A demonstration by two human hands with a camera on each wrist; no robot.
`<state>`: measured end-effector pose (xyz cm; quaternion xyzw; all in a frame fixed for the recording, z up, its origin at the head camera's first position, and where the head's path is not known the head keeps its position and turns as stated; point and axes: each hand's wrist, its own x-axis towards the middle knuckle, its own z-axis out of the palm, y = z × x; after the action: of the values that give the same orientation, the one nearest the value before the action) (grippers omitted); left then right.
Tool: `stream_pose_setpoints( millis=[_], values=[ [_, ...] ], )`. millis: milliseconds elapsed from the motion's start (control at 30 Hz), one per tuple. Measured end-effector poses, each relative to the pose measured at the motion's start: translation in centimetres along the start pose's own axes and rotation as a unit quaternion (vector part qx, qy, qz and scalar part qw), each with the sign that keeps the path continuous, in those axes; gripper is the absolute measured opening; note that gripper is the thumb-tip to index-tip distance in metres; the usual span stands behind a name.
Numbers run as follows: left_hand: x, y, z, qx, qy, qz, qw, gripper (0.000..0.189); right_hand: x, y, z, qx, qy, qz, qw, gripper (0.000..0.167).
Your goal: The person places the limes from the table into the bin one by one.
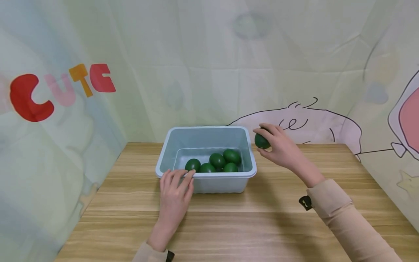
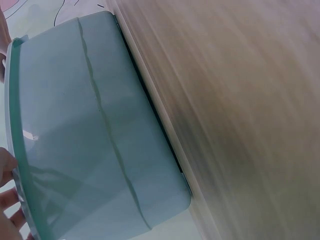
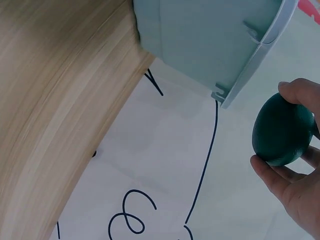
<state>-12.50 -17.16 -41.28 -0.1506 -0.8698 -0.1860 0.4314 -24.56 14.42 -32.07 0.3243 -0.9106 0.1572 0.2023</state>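
A light blue plastic tub (image 1: 209, 183) stands on the wooden table with several dark green avocados (image 1: 217, 161) lying in it. My left hand (image 1: 175, 194) holds the tub's front rim near its left corner, fingers bent over the edge; the left wrist view shows the tub's outer wall (image 2: 100, 125) close up. Just right of the tub and above rim height, my right hand (image 1: 278, 145) grips one more avocado (image 3: 282, 130) between thumb and fingers. In the right wrist view this avocado is smooth and egg-shaped, apart from the tub.
The wooden table (image 1: 229, 225) reaches back to a printed cloth backdrop (image 1: 196, 91) with cartoon drawings and coloured letters. Cloth also hangs along the left and right sides. Both sleeves are beige, with a dark strap piece (image 1: 306, 202) at the right cuff.
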Motion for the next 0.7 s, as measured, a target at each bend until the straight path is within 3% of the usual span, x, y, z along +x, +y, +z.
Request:
stream_pose_setpoints(
  millis=[700],
  values=[
    [0.0, 0.0, -0.1, 0.003, 0.001, 0.002, 1.0, 0.029, 1.7, -2.1, -0.4, -0.008, -0.029, -0.012, 0.9995, 0.055]
  ],
)
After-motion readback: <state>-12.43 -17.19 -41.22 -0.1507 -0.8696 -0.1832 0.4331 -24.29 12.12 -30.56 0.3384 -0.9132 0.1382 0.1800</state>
